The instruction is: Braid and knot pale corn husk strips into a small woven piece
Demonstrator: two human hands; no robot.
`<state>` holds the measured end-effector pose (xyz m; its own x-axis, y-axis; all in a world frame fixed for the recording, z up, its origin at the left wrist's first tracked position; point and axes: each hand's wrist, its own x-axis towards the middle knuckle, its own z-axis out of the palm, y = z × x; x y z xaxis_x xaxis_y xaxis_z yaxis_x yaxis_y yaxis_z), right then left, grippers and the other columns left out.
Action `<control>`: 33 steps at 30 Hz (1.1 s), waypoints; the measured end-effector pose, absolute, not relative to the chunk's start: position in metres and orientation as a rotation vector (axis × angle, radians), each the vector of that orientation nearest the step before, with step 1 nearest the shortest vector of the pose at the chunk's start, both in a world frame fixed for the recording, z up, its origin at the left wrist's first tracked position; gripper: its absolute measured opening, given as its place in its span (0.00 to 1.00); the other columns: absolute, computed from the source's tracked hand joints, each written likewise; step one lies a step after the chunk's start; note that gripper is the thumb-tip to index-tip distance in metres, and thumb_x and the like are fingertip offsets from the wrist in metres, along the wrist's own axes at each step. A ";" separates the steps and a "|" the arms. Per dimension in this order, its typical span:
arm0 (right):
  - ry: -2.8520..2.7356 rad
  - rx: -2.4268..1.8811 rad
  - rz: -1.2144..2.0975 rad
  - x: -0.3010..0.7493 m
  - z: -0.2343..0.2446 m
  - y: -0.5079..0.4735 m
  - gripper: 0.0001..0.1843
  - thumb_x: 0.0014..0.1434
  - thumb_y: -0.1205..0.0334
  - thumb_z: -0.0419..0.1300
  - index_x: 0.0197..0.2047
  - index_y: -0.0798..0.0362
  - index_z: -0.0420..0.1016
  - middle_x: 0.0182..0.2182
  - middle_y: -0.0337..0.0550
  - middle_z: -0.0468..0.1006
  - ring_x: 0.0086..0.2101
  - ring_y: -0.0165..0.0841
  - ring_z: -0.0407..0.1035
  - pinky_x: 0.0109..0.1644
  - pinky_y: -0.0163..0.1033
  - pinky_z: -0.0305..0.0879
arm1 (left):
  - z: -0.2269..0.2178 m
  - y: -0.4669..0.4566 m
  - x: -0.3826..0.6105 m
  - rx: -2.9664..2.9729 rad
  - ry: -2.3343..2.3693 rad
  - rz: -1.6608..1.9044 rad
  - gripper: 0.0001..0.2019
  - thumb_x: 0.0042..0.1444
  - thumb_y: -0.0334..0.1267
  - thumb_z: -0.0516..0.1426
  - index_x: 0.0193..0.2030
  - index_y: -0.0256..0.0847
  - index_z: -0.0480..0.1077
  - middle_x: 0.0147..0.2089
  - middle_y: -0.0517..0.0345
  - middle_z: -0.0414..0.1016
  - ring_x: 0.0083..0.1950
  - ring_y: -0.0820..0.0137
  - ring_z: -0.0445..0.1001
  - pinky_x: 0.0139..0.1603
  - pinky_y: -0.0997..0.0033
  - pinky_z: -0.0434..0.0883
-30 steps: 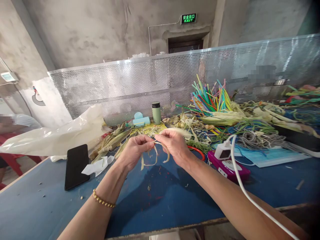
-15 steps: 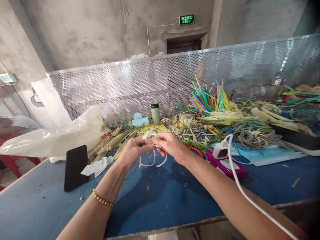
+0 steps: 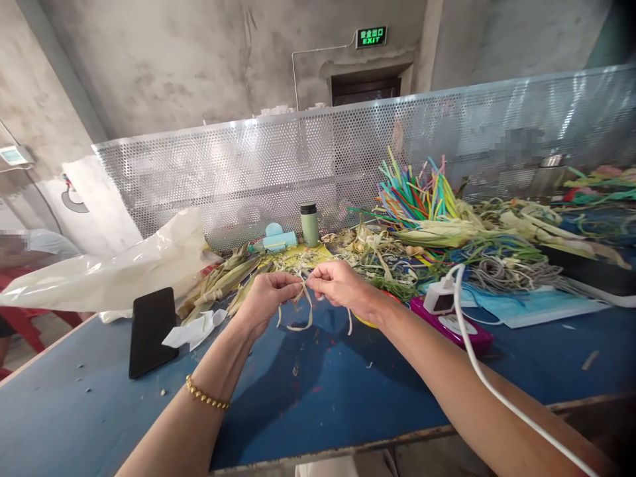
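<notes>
Above the blue table, my left hand (image 3: 268,297) and my right hand (image 3: 342,286) almost meet at their fingertips. Thumb and forefinger of the left are pinched on a thin pale husk strip (image 3: 311,311), which hangs below in a loop. The right hand pinches the same strip close by, and another pale end dangles under its palm. My fingers hide where the strip crosses. Behind them lies a heap of husk scraps (image 3: 380,255), with a bundle of dried corn husks (image 3: 218,283) to the left.
A black phone (image 3: 153,333) and crumpled tissue (image 3: 195,330) lie left. A green tumbler (image 3: 309,226) stands behind. Colourful pipe-cleaner-like sticks (image 3: 415,189), a purple power strip (image 3: 467,331) with a white cable (image 3: 477,371), and a blue mask (image 3: 536,308) are right. A perforated metal screen (image 3: 238,172) borders the table.
My fingertips have shifted slightly on the strip, and the right hand has drawn a little to the right. The hanging loop has changed shape, and one end now dangles farther right.
</notes>
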<state>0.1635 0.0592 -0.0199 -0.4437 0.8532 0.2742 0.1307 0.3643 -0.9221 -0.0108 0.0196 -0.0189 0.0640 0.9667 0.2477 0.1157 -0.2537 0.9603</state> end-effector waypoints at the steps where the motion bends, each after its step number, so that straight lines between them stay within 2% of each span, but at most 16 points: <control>1: -1.805 -0.865 1.161 0.164 -0.018 0.058 0.11 0.52 0.59 0.65 0.26 0.57 0.71 0.18 0.35 0.68 0.16 0.19 0.52 0.17 0.29 0.45 | -0.018 0.019 -0.010 1.505 1.122 1.303 0.10 0.44 0.40 0.67 0.29 0.34 0.77 0.24 0.58 0.73 0.25 0.76 0.64 0.28 0.73 0.59; 5: -1.731 -0.832 1.327 0.164 -0.011 0.054 0.12 0.51 0.58 0.65 0.26 0.56 0.70 0.17 0.32 0.65 0.15 0.19 0.47 0.18 0.31 0.40 | -0.018 0.019 -0.009 1.490 1.079 1.347 0.11 0.42 0.40 0.68 0.29 0.35 0.76 0.24 0.60 0.73 0.26 0.76 0.66 0.29 0.75 0.60; 9: -1.733 -0.804 1.366 0.163 -0.012 0.052 0.11 0.49 0.58 0.65 0.27 0.56 0.70 0.18 0.32 0.65 0.15 0.19 0.46 0.18 0.32 0.38 | -0.017 0.019 -0.010 1.521 1.068 1.360 0.10 0.43 0.38 0.68 0.29 0.35 0.75 0.24 0.61 0.71 0.26 0.76 0.65 0.30 0.75 0.61; 14: -1.845 -0.785 1.143 0.162 -0.019 0.058 0.09 0.50 0.59 0.65 0.28 0.56 0.71 0.19 0.32 0.66 0.19 0.22 0.53 0.21 0.30 0.46 | -0.016 0.019 -0.011 1.710 1.198 1.351 0.07 0.44 0.38 0.65 0.26 0.36 0.74 0.24 0.60 0.70 0.27 0.75 0.64 0.29 0.74 0.59; 20: -1.992 -0.882 0.859 0.160 -0.025 0.064 0.06 0.50 0.62 0.63 0.27 0.56 0.74 0.20 0.36 0.70 0.22 0.25 0.60 0.24 0.32 0.51 | -0.018 0.019 -0.010 1.765 1.276 1.214 0.07 0.47 0.36 0.62 0.21 0.37 0.72 0.20 0.60 0.69 0.22 0.75 0.62 0.25 0.73 0.58; 24: -2.005 -0.881 0.875 0.159 -0.024 0.061 0.06 0.50 0.62 0.62 0.28 0.56 0.75 0.21 0.37 0.71 0.22 0.26 0.61 0.25 0.32 0.53 | -0.016 0.016 -0.011 1.564 1.163 1.185 0.07 0.45 0.36 0.63 0.22 0.36 0.72 0.21 0.58 0.72 0.21 0.76 0.64 0.24 0.74 0.59; 27: -1.951 -0.862 0.948 0.161 -0.020 0.058 0.07 0.50 0.62 0.62 0.27 0.57 0.74 0.20 0.35 0.68 0.22 0.24 0.58 0.25 0.33 0.52 | -0.012 0.014 -0.016 1.420 1.069 1.086 0.10 0.47 0.39 0.65 0.24 0.34 0.74 0.25 0.52 0.76 0.20 0.76 0.67 0.23 0.74 0.61; 31: -1.899 -0.875 0.957 0.166 -0.015 0.059 0.08 0.49 0.60 0.63 0.26 0.57 0.74 0.19 0.34 0.66 0.21 0.24 0.55 0.25 0.33 0.49 | -0.006 0.015 -0.027 1.317 0.932 0.936 0.17 0.51 0.48 0.63 0.35 0.32 0.77 0.35 0.41 0.80 0.24 0.71 0.73 0.24 0.72 0.66; 33: -1.882 -0.881 0.965 0.168 -0.014 0.061 0.09 0.50 0.60 0.63 0.26 0.57 0.74 0.18 0.33 0.64 0.21 0.24 0.54 0.25 0.33 0.47 | -0.005 0.015 -0.029 1.364 0.921 0.966 0.17 0.50 0.47 0.65 0.38 0.33 0.78 0.38 0.42 0.80 0.29 0.69 0.75 0.23 0.73 0.67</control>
